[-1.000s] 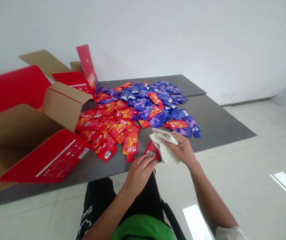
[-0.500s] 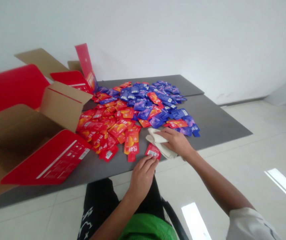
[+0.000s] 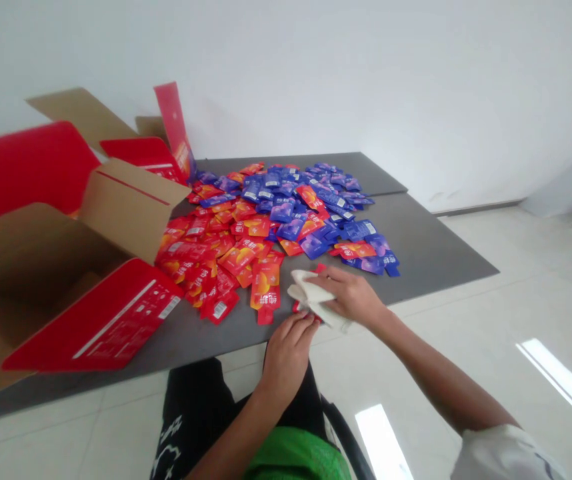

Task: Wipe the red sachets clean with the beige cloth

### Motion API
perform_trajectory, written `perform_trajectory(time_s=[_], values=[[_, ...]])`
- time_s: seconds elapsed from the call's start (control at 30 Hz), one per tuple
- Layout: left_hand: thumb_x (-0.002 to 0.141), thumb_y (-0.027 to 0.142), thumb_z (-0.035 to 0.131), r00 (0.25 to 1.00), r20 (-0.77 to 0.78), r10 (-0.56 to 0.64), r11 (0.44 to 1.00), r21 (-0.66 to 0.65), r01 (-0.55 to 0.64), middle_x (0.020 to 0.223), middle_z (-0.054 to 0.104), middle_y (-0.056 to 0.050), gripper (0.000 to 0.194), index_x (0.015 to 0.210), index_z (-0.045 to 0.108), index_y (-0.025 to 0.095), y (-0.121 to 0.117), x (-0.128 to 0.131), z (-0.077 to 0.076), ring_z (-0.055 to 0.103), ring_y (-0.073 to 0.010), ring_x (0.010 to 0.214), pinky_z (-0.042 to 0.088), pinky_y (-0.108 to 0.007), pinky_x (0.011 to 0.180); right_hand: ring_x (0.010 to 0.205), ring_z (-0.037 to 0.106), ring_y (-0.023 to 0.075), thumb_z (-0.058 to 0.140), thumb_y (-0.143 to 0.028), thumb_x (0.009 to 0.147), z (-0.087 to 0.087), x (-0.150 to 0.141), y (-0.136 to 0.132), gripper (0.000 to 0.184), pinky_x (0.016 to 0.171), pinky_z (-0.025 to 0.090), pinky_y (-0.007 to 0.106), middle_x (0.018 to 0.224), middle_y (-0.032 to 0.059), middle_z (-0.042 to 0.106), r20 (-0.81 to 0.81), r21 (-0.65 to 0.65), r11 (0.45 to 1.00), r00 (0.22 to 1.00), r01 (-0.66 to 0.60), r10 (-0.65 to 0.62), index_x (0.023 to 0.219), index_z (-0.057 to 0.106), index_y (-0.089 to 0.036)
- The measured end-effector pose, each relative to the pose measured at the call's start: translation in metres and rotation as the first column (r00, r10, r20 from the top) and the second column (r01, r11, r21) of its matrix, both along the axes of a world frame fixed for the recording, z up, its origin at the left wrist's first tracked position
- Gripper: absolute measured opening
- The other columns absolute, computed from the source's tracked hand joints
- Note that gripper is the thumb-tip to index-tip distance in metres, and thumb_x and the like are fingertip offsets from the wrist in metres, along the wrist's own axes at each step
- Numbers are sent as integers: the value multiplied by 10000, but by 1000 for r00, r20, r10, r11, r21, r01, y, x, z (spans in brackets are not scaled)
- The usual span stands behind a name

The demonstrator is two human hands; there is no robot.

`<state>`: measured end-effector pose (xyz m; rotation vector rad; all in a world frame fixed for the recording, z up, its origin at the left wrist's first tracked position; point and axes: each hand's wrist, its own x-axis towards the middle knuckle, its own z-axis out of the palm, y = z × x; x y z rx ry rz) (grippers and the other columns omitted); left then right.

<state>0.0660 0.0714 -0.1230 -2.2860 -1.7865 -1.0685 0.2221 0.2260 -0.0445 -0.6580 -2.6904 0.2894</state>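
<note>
Near the front edge of the dark table, my left hand [image 3: 289, 350] presses its bent fingertips on the bottom end of a red sachet [image 3: 321, 268]. My right hand [image 3: 353, 293] grips a folded off-white cloth [image 3: 323, 312], which rests over that sachet and covers most of it; only bits of red show around the cloth. Just left of the cloth lies an orange-and-red sachet [image 3: 266, 283], flat on the table. Beyond the hands spreads a heap of red sachets [image 3: 191, 257] and blue-purple sachets [image 3: 286, 210], partly mixed.
An open red cardboard box [image 3: 111, 320] stands at the left, its flaps spread toward the sachets. Behind it is another open red box [image 3: 172, 117]. The grey tabletop [image 3: 431, 247] extends right, and a white wall [image 3: 366, 80] rises behind it.
The cloth first moved up and left, baring the sachet's barcode end, then came back down over it. My left hand has stayed at the sachet's bottom end.
</note>
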Motion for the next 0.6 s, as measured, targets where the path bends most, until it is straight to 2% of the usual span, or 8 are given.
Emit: perform_trajectory(time_s=[0.1,0.17,0.23,0.3,0.4,0.53,0.6], values=[[974,91,580,1000,3,19,999,-27,-19,1103,757,-55,254,1171,714,180,0,1,2,676,-230,1080,584,-408,1012,996,700,194,623,-241,968,-7,-5,-18,380,812,542,256,1220,72,701,75,-89,996,997,-20,27,1342,678,-285],[974,87,579,1000,14,5,1000,-16,-5,1165,748,-68,295,1233,693,171,0,0,3,657,-226,1154,571,-392,1038,1009,699,206,634,-236,961,-9,-7,-5,383,820,542,264,1234,84,691,108,-98,992,991,84,-73,1339,684,-267],[974,79,577,1000,25,-9,1000,-2,9,1215,738,-76,329,1279,672,159,1,0,2,634,-217,1216,560,-374,1057,1011,695,219,627,-222,962,-7,-6,18,391,816,540,274,1224,103,682,129,-51,977,972,205,-197,1349,682,-241],[973,69,572,999,33,-7,1000,9,7,1208,742,-75,327,1273,673,154,1,0,2,635,-213,1213,563,-373,1052,1016,688,224,621,-196,957,-1,-4,32,396,814,536,271,1206,108,678,119,0,966,959,260,-259,1346,686,-229],[977,71,564,999,48,-8,1000,18,7,1189,743,-75,319,1263,675,156,1,1,4,638,-220,1196,568,-381,1044,1048,677,213,627,-168,943,5,-2,17,445,855,528,261,1218,97,674,42,-7,982,981,190,-189,1381,660,-243],[973,101,578,999,29,23,1000,-10,-23,991,750,-69,192,1068,733,165,0,2,7,677,-243,1010,601,-421,961,1007,695,188,627,-238,965,-4,-6,-25,412,813,534,241,1213,68,695,44,-120,993,999,7,-2,1372,660,-288],[974,95,575,999,34,10,1000,9,-10,1036,753,-75,209,1105,726,156,0,1,8,672,-243,1048,597,-415,977,1024,696,193,629,-237,963,-10,-8,-21,390,826,536,249,1248,72,691,64,-141,990,998,23,-14,1348,677,-281]])
